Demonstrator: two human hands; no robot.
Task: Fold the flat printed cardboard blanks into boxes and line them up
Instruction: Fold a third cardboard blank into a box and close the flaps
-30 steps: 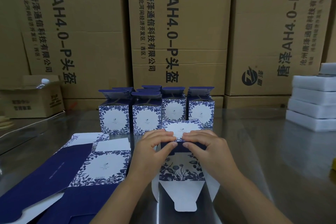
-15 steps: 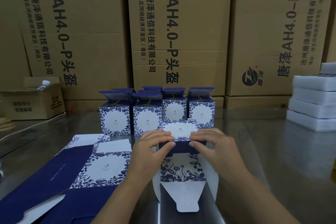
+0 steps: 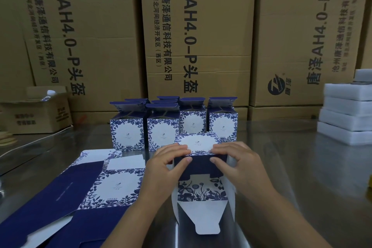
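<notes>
A half-formed blue-and-white floral box (image 3: 201, 189) lies on the steel table (image 3: 291, 177) in front of me, its open end and a white tuck flap pointing toward me. My left hand (image 3: 163, 164) grips its far left corner, fingers over the top panel and thumb on the navy flap. My right hand (image 3: 239, 164) grips the far right corner the same way. Several folded boxes (image 3: 128, 135) stand in rows just beyond, top flaps up. Flat printed blanks (image 3: 112, 187) are stacked to the left of my left forearm.
Large brown shipping cartons (image 3: 197, 32) wall off the back of the table. A small open carton (image 3: 36, 115) with a bottle sits far left. White foam slabs (image 3: 346, 119) are stacked at the right edge.
Both hands have slid a little apart along the box's far edge, and the navy flap under my thumbs now shows more. The box has shifted slightly away from me.
</notes>
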